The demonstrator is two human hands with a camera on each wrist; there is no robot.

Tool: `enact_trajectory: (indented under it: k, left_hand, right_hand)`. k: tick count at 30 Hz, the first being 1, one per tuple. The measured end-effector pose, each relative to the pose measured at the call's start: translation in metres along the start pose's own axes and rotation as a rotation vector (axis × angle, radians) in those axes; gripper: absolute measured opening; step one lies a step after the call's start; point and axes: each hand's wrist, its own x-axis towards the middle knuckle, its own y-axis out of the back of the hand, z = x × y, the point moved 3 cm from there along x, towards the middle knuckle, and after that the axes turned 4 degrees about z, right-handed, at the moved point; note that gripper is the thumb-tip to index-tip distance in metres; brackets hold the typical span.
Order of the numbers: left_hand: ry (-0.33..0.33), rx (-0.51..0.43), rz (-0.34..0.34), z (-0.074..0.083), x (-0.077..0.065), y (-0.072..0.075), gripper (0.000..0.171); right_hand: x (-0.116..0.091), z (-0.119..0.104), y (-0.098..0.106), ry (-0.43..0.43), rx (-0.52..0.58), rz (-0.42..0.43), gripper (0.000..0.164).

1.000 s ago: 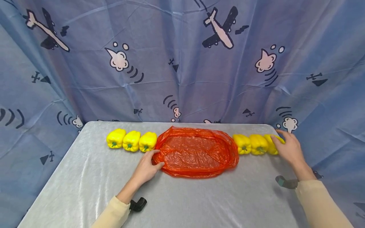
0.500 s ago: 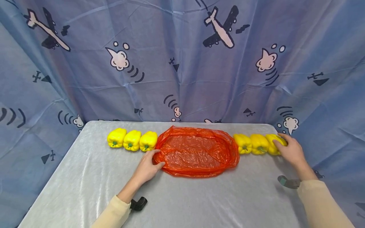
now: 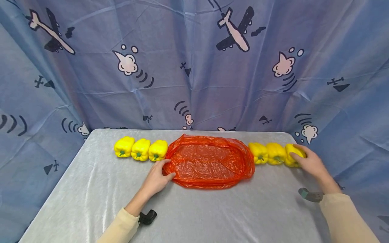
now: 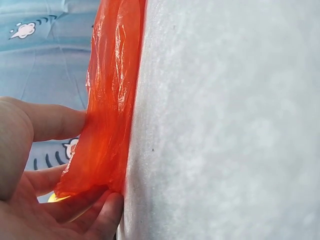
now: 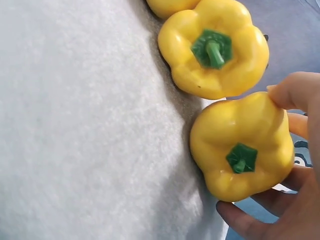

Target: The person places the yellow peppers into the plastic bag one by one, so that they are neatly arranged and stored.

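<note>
My right hand (image 3: 310, 161) grips the outermost yellow bell pepper (image 5: 240, 145) of the right-hand row, thumb on one side and fingers curved round the other. Its green stem faces the right wrist camera. A narrow gap parts this pepper from the middle pepper (image 3: 276, 153). In the centre of the table lies a red plastic bag (image 3: 209, 184), its mouth spread wide and facing up. The left hand (image 3: 156, 179) rests against the bag's left end, thumb and fingers spread apart. In the left wrist view the fingertips (image 4: 111, 210) lie under the bag's crumpled edge.
Three more yellow peppers (image 3: 140, 150) stand in a row left of the bag. Another yellow pepper (image 3: 258, 153) touches the bag's right end. A grey-white cloth covers the table (image 3: 212, 216). Behind hangs a blue curtain (image 3: 164, 74) with plane prints.
The right hand has taken hold of the outermost pepper and drawn it slightly to the right and nearer, away from its neighbour. My left hand and the bag have stayed put.
</note>
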Motion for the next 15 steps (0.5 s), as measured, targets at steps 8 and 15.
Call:
enact_trajectory:
  k: [8,15]
  left_hand:
    - [0.003,0.003,-0.004,-0.0004,0.0003,-0.0013,0.055]
    - [0.003,0.001,-0.002,-0.0011,0.0,-0.0006,0.055]
  right_hand:
    - [-0.0056,-0.0002,-0.0007,-0.01,0.011,0.086,0.072]
    - [-0.0091,-0.0081,0.008,0.006,-0.002,0.142,0.071]
